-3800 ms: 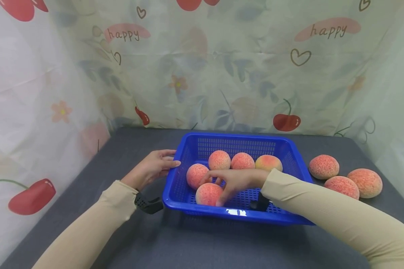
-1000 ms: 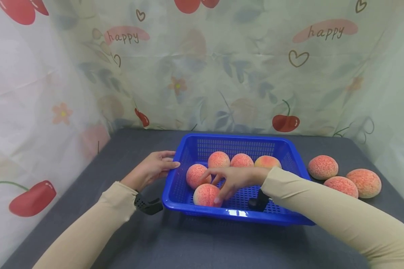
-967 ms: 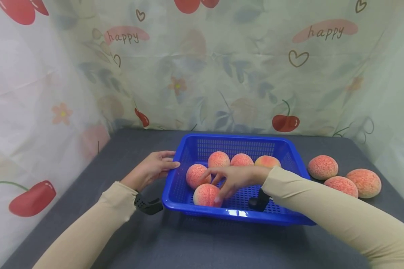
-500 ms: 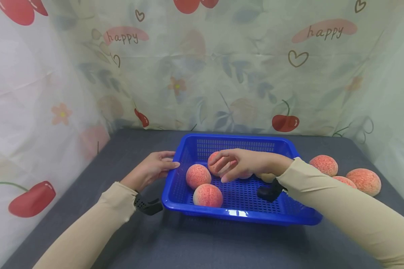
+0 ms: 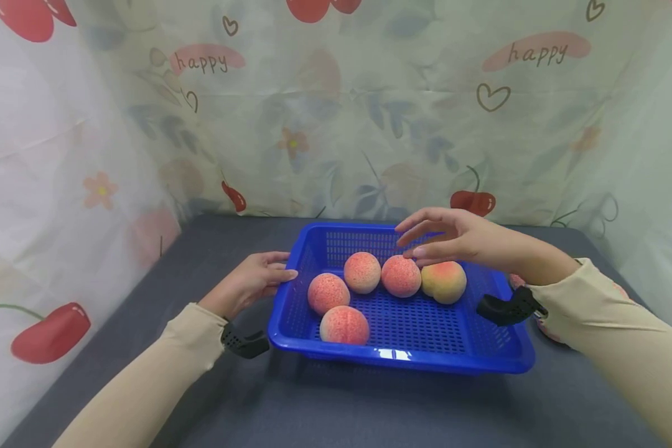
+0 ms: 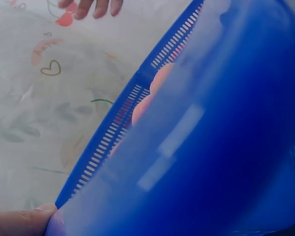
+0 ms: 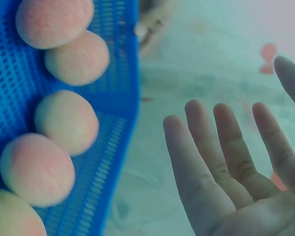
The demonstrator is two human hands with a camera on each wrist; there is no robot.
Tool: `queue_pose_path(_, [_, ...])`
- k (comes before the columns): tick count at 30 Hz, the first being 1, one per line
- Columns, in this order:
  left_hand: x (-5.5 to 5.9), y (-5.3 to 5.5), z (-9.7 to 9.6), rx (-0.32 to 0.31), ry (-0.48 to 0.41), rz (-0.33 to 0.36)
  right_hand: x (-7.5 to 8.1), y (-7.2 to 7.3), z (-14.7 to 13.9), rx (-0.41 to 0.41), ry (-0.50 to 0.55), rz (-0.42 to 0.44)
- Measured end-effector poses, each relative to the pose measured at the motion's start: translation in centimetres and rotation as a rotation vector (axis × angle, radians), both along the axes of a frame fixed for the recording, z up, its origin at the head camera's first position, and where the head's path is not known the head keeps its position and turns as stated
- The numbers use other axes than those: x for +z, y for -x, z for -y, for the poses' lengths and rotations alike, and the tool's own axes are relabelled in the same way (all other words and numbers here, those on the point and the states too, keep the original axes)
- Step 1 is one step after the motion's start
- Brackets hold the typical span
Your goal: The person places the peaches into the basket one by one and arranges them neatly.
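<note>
A blue plastic basket (image 5: 403,354) with slotted walls stands on the dark tabletop, holding several peaches. A front-left peach (image 5: 344,325) lies close to another peach (image 5: 328,294); a row at the back ends with a yellower peach (image 5: 443,283). My left hand (image 5: 252,280) holds the basket's left rim, thumb over the edge and fingers along the outside; in the left wrist view its thumb (image 6: 24,220) lies at the rim. Above the basket's back right part is my right hand (image 5: 470,236), fingers spread and holding nothing. Its palm (image 7: 260,211) shows in the right wrist view.
More peaches (image 5: 550,336) lie on the table right of the basket, mostly hidden behind my right sleeve (image 5: 610,330). A patterned curtain (image 5: 336,124) encloses the table (image 5: 369,410) at the back and sides. Each wrist carries a black camera mount (image 5: 506,307).
My right hand has let go of the front-left peach, risen from the basket and moved right and back. The peach stays in the basket. My left hand keeps its place on the rim.
</note>
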State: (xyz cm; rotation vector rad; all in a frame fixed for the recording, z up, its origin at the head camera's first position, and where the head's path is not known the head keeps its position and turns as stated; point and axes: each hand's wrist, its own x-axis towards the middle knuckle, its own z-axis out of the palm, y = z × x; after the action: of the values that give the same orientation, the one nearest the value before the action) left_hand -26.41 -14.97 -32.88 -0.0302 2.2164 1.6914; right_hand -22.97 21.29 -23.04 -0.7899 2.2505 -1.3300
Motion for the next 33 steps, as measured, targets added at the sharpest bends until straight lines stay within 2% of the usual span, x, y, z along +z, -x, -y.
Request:
queue_pose_path(5, [0.0,-0.1,0.1,-0.002,-0.001,0.001,0.9,-0.7,-3.2,-0.016,0.154,-0.051])
queue_pose_path(9, [0.0,-0.2,0.1,-0.006,-0.007,0.002,0.8,-1.0,-6.2,-0.015,0.313,-0.051])
queue_pose_path(13, [0.1,-0.3,0.1,-0.011,-0.012,0.002,0.1,-1.3,-9.1,-0.084,0.463,-0.026])
queue_pose_path(17, [0.1,-0.3,0.1,-0.009,-0.018,0.004,-1.3,-1.7,-12.3,-0.191,0.579,-0.056])
queue_pose_path(22, [0.0,-0.2,0.0,-0.008,-0.016,0.012,-3.6,-2.5,-16.6,-0.321,0.623,-0.126])
queue_pose_path(28, [0.0,-0.2,0.0,-0.006,-0.008,0.013,-7.4,-3.1,-21.0,-0.47,0.565,-0.247])
queue_pose_path(33, [0.0,-0.2,-0.1,-0.01,-0.013,0.016,-10.1,-3.4,-24.2,-0.585,0.58,-0.26])
